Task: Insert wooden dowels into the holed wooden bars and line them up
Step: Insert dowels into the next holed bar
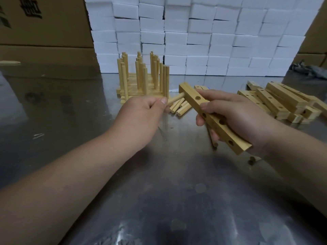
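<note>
Left fingers pinch dowel, tip meeting right hand's bar.

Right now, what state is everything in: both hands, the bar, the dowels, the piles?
Left hand: pinches a dowel.
Dowel: tip meets the held bar's far end; seating unclear.
Right hand: grips the held bar.
Held bar: tilted, off the table, visible holes empty.
Finished bars: lined up, dowels upright.
Loose dowels: lying flat.
Spare bars: piled, no dowels in them.

Doweled bars left of loose bars.
</note>
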`<state>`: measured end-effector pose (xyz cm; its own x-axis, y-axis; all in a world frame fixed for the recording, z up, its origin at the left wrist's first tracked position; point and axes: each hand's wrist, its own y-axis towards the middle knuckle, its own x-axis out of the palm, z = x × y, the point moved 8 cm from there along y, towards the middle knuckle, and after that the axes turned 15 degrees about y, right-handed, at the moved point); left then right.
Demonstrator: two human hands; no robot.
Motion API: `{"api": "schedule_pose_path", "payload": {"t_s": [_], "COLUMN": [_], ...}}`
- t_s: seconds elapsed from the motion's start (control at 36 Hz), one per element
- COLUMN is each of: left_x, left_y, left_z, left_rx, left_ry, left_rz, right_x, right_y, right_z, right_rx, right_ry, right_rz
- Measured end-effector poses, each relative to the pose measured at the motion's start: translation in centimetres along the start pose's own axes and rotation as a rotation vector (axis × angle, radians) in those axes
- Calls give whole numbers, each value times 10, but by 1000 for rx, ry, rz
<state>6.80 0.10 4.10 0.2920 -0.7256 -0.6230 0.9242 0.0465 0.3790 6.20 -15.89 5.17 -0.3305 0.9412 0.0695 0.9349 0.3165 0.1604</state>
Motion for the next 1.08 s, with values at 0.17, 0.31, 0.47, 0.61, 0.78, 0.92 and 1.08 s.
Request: {"api": "schedule_pose_path", "payload": {"t_s": [0.17,0.31,0.47,0.61,0.78,0.92,1.08], "left_x": [-8,11,72,85,61,54,56], "left_y": [5,-1,-45,-59,-40,-31,-26], "left_z": [-8,-1,45,54,59,50,39], "left_rx": [-147,-38,526,688,563,441,369], "left_ry": [-202,11,458,668,750,646,768], "left_rz": [76,-93,-541,-629,-301,-247,-303], "right_x": [-7,-46,-57,-51,-39,-48,-48], "right_y": [2,6,9,13,12,11,12], "right_z": [5,7,16,26,28,22,22], "right_rx": [-8,-15,6,63,92,19,-1], "right_ry": [100,265,158,147,225,264,271], "right_rz": [86,423,561,523,478,512,489]}}
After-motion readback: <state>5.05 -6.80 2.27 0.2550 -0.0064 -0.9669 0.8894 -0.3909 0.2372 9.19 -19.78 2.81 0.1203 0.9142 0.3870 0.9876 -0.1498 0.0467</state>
